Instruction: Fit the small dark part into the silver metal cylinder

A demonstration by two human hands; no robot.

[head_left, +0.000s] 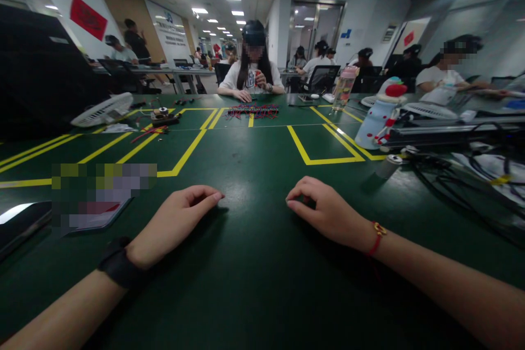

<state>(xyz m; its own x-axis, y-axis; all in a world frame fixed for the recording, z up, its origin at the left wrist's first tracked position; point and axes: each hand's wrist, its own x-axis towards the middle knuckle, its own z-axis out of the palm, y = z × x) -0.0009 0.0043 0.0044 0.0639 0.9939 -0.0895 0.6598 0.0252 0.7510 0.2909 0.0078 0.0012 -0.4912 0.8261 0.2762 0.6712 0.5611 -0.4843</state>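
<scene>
Both hands rest over the dark green tabletop (250,262), apart from each other. My left hand (180,219) is closed, its thumb against the curled fingers, and no object shows in it. A black band (118,262) circles that wrist. My right hand (324,210) is curled, with thumb tip and fingertips close together and nothing visible between them. On its wrist sits a red cord bracelet (377,238) with a gold-coloured piece. A partly blurred flat booklet or case (102,216) lies left of my left hand. The metal can (389,166) stands beyond my right hand.
Yellow tape (307,154) marks rectangles on the table. Black cables (445,180), a pale blue bottle (371,123) and a pink-lidded bottle (344,87) stand right. A white fan (104,109) lies left. A bundle of coloured wires (252,111) lies before a seated person (254,65).
</scene>
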